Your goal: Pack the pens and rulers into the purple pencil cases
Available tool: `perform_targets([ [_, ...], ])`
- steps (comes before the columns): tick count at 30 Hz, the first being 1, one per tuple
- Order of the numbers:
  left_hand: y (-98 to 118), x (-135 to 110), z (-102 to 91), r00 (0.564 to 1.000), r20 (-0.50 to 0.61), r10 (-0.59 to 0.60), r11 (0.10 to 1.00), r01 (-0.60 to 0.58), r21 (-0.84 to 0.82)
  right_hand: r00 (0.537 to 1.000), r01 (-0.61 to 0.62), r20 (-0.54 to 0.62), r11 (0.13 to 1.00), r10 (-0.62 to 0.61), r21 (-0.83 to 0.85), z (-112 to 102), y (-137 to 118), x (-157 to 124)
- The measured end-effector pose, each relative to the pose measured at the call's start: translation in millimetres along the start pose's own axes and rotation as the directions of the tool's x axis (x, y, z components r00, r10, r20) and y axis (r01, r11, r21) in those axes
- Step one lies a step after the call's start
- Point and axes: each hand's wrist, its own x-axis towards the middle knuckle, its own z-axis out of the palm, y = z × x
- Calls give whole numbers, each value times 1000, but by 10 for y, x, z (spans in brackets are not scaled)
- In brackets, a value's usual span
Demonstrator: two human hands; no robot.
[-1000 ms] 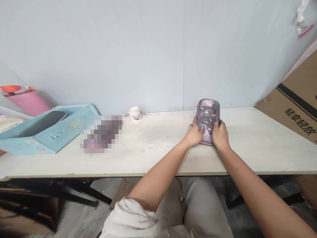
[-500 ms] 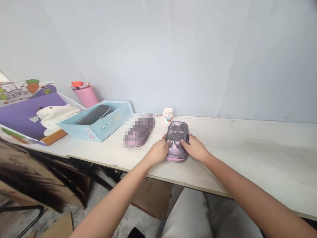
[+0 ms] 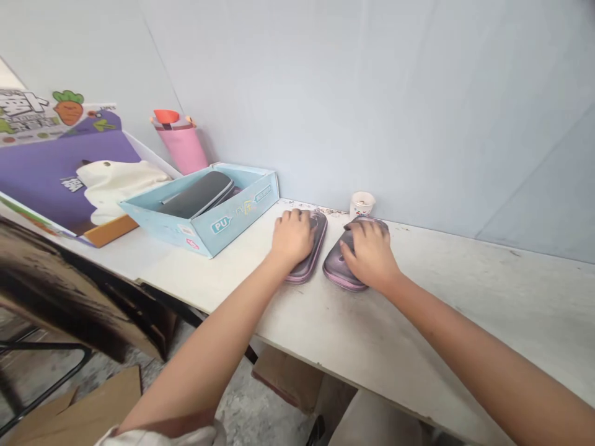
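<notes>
Two purple zippered hard cases that look like pencil cases lie side by side on the white table, a narrow gap between them. Over the left pencil case is my left hand, fingers curled across its top and left side, hiding much of it. My right hand grasps the right pencil case from above, its thumb on the upper face and the fingers reaching toward the far end. That case sits slightly tilted, turned away from the left one. Just behind it stands a small paper cup.
A light-blue carton at left holds a dark grey case. Beyond it are a pink container with an orange top and an open purple box with white cloth. The table's front edge runs below my forearms.
My left hand has left the right pencil case and moved onto the left one. The right hand has shifted to the top of its case. The view has turned left.
</notes>
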Motion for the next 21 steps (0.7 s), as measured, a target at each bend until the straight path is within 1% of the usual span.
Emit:
perform_targets([
  [1, -110, 44, 15, 993, 64, -100, 994, 102, -30, 996, 62, 61, 998, -62, -10, 8, -93, 55],
  [2, -214, 81, 32, 969, 152, -196, 976, 208, -67, 985, 114, 131, 993, -111, -20, 19, -187, 99],
  [3, -310, 108, 49, 929, 253, -269, 946, 304, -110, 969, 153, 200, 988, -145, -27, 31, -275, 129],
  [4, -395, 125, 63, 881, 354, -314, 908, 388, -159, 950, 181, 261, 983, -168, -27, 43, -354, 144],
  [5, -469, 129, 71, 832, 446, -331, 860, 460, -220, 931, 202, 313, 979, -186, -17, 52, -417, 142],
  [6, -530, 121, 72, 786, 528, -322, 801, 524, -291, 913, 214, 354, 977, -201, 2, 55, -463, 125],
  [7, -580, 102, 65, 746, 597, -296, 729, 580, -364, 899, 223, 381, 974, -217, 29, 49, -491, 96],
  [9, -643, 42, 18, 678, 701, -221, 563, 676, -476, 872, 253, 407, 962, -272, 101, 4, -494, 23],
  [10, -658, 7, -24, 658, 731, -182, 484, 707, -515, 857, 280, 410, 950, -313, 139, -39, -472, -10],
  [11, -662, -27, -79, 656, 742, -138, 417, 718, -557, 842, 311, 406, 935, -355, 173, -99, -436, -34],
  [12, -655, -57, -147, 670, 737, -88, 360, 711, -604, 834, 336, 392, 921, -388, 198, -176, -387, -44],
  [13, -639, -81, -229, 694, 719, -35, 314, 691, -651, 839, 344, 368, 915, -400, 210, -271, -327, -39],
  [14, -613, -98, -322, 716, 697, 23, 280, 665, -693, 861, 329, 332, 920, -385, 213, -381, -257, -21],
  [15, -576, -106, -423, 732, 677, 82, 265, 638, -723, 898, 291, 277, 934, -341, 209, -504, -179, 8],
  [16, -528, -108, -530, 737, 662, 139, 282, 611, -739, 939, 233, 205, 951, -275, 205, -636, -93, 40],
  [17, -466, -104, -640, 726, 659, 196, 333, 583, -741, 968, 185, 126, 959, -215, 216, -771, -5, 71],
  [18, -390, -96, -748, 703, 663, 257, 405, 544, -735, 980, 169, 65, 954, -190, 248, -905, 84, 92],
  [19, -298, -86, -853, 670, 669, 322, 485, 490, -724, 979, 174, 49, 939, -197, 297, -1031, 171, 99],
  [20, -190, -74, -950, 630, 675, 385, 559, 422, -713, 967, 196, 81, 912, -240, 360, -1147, 254, 88],
  [21, -67, -64, -1039, 584, 679, 445, 620, 346, -704, 938, 216, 157, 877, -308, 430, -1248, 330, 56],
])
